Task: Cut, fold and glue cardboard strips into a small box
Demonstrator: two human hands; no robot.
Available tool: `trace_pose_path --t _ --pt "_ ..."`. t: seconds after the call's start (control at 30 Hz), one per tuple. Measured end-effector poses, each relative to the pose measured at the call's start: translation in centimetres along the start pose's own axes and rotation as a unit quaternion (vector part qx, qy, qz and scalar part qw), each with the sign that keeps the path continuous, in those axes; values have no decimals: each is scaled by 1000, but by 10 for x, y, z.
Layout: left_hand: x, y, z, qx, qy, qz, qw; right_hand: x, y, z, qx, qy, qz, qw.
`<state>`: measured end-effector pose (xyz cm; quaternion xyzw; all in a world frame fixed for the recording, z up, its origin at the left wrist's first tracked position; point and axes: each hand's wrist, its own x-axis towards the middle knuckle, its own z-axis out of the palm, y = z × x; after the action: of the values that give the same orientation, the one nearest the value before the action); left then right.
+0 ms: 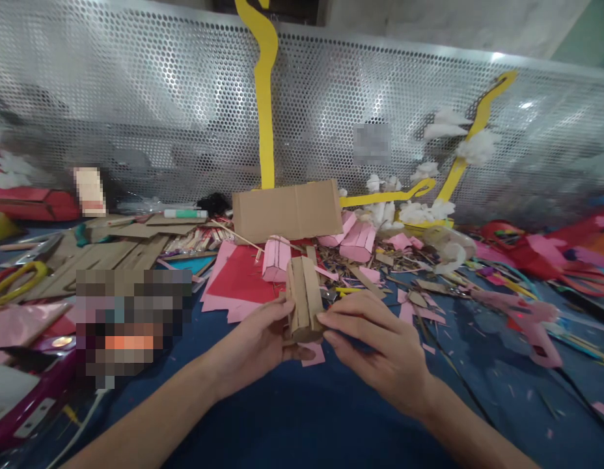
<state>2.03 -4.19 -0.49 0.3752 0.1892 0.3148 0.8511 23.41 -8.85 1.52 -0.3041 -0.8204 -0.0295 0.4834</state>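
A small many-sided cardboard tube [304, 296] is held up in front of me, its long strips standing side by side with dark gaps between them. My left hand [258, 342] grips its left side, fingers curled around and under it. On the right, the thumb and fingertips of my right hand [375, 345] pinch its lower right edge. Just behind the tube lie a pink paper-covered tube [276, 258] and red paper [238, 277] on pink sheets [214, 299]. A scrap of pink paper [314, 355] shows below my hands.
A cardboard box [287, 212] stands at the back near yellow cut-out strips [265, 111]. More pink tubes [358, 241] and cardboard scraps lie beside it. A pink glue gun [531, 322] with a cord rests at right. Yellow-handled scissors [19, 286] and cardboard pieces [101, 260] lie left.
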Motion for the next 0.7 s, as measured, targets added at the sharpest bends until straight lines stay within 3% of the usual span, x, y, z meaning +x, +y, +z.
trace_pose_path --t 0.7 --pt "0 1 2 0 11 -4 1000 1 0 0 -11 5 -5 1000"
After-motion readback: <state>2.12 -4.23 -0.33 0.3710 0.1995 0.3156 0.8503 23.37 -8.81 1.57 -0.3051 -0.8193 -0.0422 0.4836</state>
